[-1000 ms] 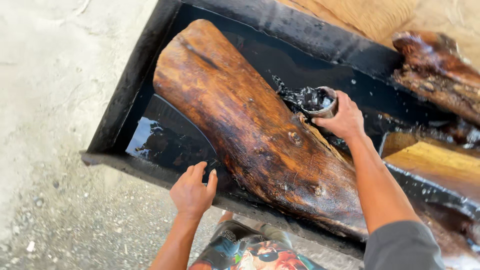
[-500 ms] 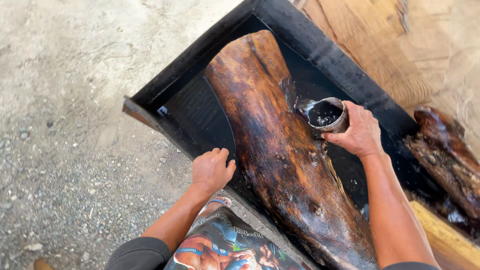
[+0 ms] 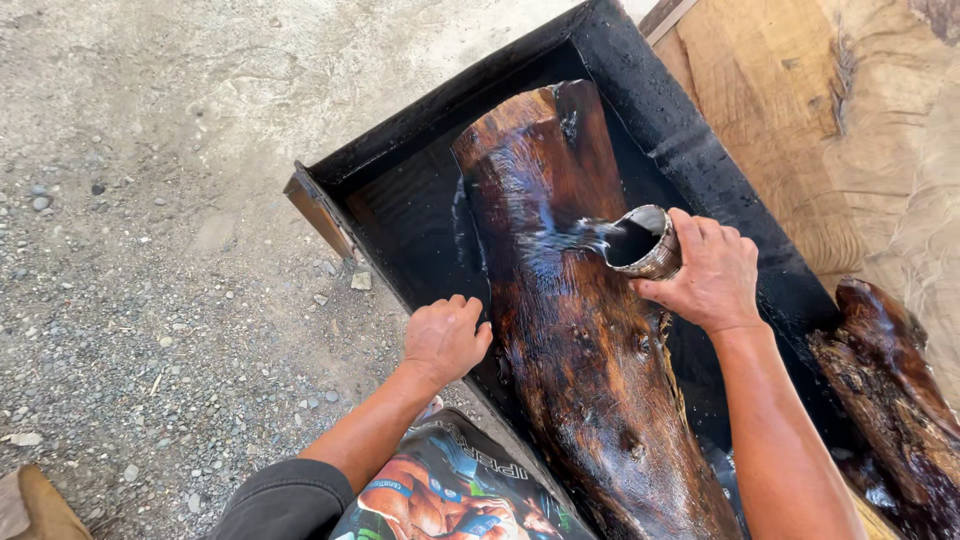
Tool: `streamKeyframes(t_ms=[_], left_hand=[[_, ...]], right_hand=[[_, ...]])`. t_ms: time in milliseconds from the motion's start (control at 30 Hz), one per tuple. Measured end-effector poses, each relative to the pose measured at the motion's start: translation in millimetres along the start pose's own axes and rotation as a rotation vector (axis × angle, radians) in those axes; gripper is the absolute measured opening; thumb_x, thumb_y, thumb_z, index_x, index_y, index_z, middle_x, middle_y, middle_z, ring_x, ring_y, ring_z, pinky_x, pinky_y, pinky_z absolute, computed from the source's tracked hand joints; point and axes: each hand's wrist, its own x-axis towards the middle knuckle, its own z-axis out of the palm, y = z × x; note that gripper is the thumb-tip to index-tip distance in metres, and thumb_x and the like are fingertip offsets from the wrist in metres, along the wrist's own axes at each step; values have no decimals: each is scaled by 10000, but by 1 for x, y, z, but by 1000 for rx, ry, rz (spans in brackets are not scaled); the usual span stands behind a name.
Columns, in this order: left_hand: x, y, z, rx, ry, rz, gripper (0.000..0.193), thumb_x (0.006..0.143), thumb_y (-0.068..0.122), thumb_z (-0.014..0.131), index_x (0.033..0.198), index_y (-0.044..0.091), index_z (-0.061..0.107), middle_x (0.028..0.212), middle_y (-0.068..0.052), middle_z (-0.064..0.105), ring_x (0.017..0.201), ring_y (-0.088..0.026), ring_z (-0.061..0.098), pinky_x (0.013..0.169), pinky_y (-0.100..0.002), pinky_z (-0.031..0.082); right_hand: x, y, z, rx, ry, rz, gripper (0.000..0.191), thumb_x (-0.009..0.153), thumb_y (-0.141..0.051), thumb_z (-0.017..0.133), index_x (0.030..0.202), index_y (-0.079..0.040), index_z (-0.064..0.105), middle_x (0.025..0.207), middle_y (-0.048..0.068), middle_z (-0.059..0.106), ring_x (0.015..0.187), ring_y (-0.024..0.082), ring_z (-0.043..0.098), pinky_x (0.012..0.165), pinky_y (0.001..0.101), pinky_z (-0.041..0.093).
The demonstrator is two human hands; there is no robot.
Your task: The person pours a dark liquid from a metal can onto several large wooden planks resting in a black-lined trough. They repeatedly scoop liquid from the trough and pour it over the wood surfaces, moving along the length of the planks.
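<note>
A long, wet, dark brown wooden slab lies lengthwise in a black shallow tray. My right hand grips a small metal can, tipped toward the slab, and dark liquid runs from it over the wood. My left hand rests on the tray's near rim beside the slab's left edge, fingers curled over it.
Gravel ground spreads to the left. A pale wooden board lies right of the tray, with another dark wet wood piece at the lower right. A printed bag or garment sits at the bottom near my arms.
The view has shifted left, so the tray sits further right. The can has tipped over the slab and liquid now pours onto the wood. My left hand stays on the rim.
</note>
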Motion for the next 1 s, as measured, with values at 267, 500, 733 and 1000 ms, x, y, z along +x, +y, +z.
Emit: streamKeyframes(t_ms=[267,500,733,1000], left_hand=[[-2,1,0,-14,54,6,246,815,328,725,800,95,647,802,-102,670,751,-315,687,653,-462,559],[2,11,-5,8,38,21,247,822,331,728,797,99,646,806,-96,673,746,-313,687,641,-465,555],[-11,10,15,42,96,91,293,854,352,740,1006,102,767,938,-99,753,801,-321,712,669,-436,556],[13,-4,113,112,-301,53,402,883,396,774,1081,46,773,892,-180,741,833,-321,726,773,-438,585]], right_hand=[[-4,12,-6,-83,-102,103,1106,477,-605,922,1429,-175,558,1239,101,657,1141,333,605,892,504,444],[-44,40,-5,-196,-143,86,1033,496,-521,923,1441,-273,589,1305,43,645,1223,307,568,952,505,409],[-92,89,22,-123,-223,458,904,548,-531,916,1344,-214,624,1146,105,668,1111,362,606,804,556,443],[-164,125,97,81,-374,788,906,608,-279,869,1414,-185,464,1247,114,576,1174,346,524,895,613,386]])
